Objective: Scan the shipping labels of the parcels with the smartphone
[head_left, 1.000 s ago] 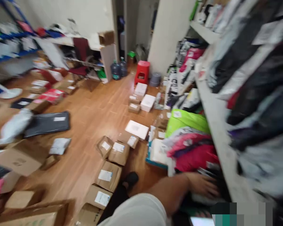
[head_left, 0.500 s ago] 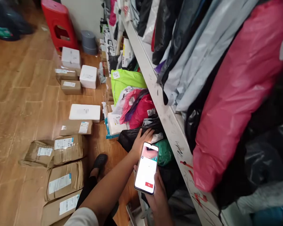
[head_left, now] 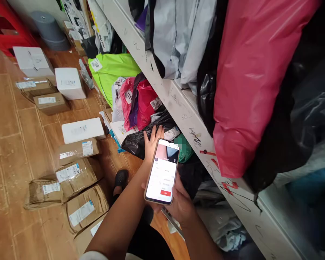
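My right hand [head_left: 183, 203] is closed around a smartphone [head_left: 162, 172], its lit screen facing up with a camera picture at the top and a red button low down. Beyond the phone, my left hand [head_left: 151, 145] lies with fingers spread on a black plastic parcel [head_left: 134, 143]; the phone covers part of this hand. A white label [head_left: 172, 133] shows on the black parcel, just right of my left fingertips. Against its right end rests a green plastic parcel [head_left: 186, 151]. Pink parcels [head_left: 144, 104] with number stickers lie just behind.
A white shelf beam [head_left: 178, 104] runs diagonally at my right, with a large pink bag [head_left: 249, 86] overhanging it. Cardboard boxes [head_left: 85, 207] line the floor at left. Farther back are a lime-green parcel [head_left: 113, 70], white boxes [head_left: 70, 81] and a grey stool [head_left: 50, 30].
The view has shifted right and closer to the shelf. The phone screen shows a darker camera picture and more lines of text. My left hand stays on the black parcel.
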The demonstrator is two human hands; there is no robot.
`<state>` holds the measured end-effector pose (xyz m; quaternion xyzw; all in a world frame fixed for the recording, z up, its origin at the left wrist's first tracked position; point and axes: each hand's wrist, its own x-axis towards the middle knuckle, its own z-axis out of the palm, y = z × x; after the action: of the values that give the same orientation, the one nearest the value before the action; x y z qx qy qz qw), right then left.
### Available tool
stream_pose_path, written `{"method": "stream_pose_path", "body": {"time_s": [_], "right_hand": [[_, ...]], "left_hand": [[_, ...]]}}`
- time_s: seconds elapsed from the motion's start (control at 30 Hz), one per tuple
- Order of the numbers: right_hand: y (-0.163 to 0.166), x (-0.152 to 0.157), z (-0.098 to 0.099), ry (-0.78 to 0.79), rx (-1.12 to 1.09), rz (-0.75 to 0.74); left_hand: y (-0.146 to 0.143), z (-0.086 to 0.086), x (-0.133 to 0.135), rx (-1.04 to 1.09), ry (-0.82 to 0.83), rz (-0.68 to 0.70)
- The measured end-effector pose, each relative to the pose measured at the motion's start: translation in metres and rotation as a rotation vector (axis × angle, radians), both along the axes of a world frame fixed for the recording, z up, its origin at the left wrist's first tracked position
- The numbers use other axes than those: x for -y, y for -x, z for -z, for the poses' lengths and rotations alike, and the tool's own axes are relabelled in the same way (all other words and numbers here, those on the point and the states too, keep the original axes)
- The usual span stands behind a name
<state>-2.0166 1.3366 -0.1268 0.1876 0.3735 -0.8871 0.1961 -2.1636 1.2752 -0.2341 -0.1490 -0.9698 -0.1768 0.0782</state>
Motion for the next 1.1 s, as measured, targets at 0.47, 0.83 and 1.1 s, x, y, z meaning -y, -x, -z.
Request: {"method": "stream_pose_path", "body": {"time_s": [0.47, 0.83, 1.1], "right_hand": [[0.010, 0.008, 0.017, -0.307, 0.010, 0.330], [0.006, 0.005, 0.023, -0.251, -0.019, 0.339], [0.007, 0.005, 0.014, -0.239, -0.052, 0.274]], "left_hand": [[0.000, -0.014, 0.001, 0.135, -0.082, 0.021], [-0.002, -0.045, 0.011, 0.318, -0.189, 0.077], [-0.003, -0.023, 0.008, 0.184, -0.236, 0.079]]}}
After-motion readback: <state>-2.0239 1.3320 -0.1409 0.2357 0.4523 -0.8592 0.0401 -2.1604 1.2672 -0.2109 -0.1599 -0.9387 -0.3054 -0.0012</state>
